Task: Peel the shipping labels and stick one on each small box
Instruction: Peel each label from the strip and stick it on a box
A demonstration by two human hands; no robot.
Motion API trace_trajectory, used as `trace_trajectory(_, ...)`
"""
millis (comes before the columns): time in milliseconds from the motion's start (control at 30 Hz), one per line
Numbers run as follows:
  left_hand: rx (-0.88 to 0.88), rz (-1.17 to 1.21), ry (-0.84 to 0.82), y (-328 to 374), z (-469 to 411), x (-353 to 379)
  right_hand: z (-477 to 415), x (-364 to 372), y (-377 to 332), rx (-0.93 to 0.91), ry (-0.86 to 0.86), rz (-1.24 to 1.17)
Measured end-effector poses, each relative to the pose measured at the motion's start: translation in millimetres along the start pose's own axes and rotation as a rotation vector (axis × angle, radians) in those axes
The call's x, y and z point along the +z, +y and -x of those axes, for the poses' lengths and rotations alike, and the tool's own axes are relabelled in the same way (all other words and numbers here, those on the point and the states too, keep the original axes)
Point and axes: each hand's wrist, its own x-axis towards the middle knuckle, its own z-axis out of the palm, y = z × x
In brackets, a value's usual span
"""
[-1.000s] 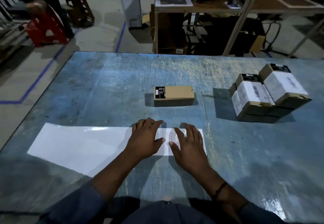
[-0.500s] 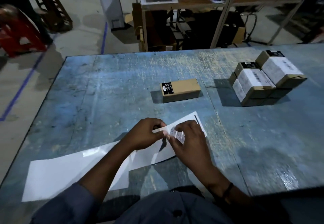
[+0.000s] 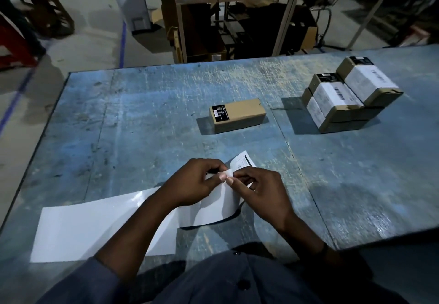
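A white backing strip (image 3: 95, 230) is laid on the blue worktop (image 3: 118, 125) by its near edge, its long axis running left to right. The left end lies flat; the right end is lifted off the surface and curled upward. That raised end is pinched by the left hand (image 3: 192, 182) between thumb and curled fingers. A shipping label (image 3: 241, 162) stands up just beyond the fingertips, tilted, its free corner pointing toward the far right corner. A black bar and lines of print are seen on it – too small to be read. Its near edge is pinched by the right hand (image 3: 259, 189), fingers curled, and the two thumbs are brought almost tip to tip.

Beyond the hands, well apart from them and near the worktop's middle, a plain brown box (image 3: 237, 116) is set flat, long axis left to right. A black sticker with unreadable white print covers the left end of its top. Toward the far right corner a stack of boxes (image 3: 351, 94) is placed, long axes skewed far to near, with white labels wrapped over them – a barcode shows on one – and black stickers at the far ends.
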Motion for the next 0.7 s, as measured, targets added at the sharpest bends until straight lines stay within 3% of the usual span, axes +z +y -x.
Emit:
trace_trajectory(233, -0.003, -0.105, -0.008, 8, -6, 11, -3, -16, 10, -0.126, -0.058, 0.247)
trace_trajectory(367, -0.020, -0.164, 0.034, 13, -4, 16, -8, -21, 12, -0.241, 0.007, 0.413)
trace_trajectory(567, -0.152, -0.187, 0.144, 5, 5, 2, -20, -40, 30, 0.099, 0.059, 0.111)
trace_trajectory(700, -0.210, -0.215, 0.215, -15, 14, -11, -26, -62, 43, 0.203, 0.151, 0.026)
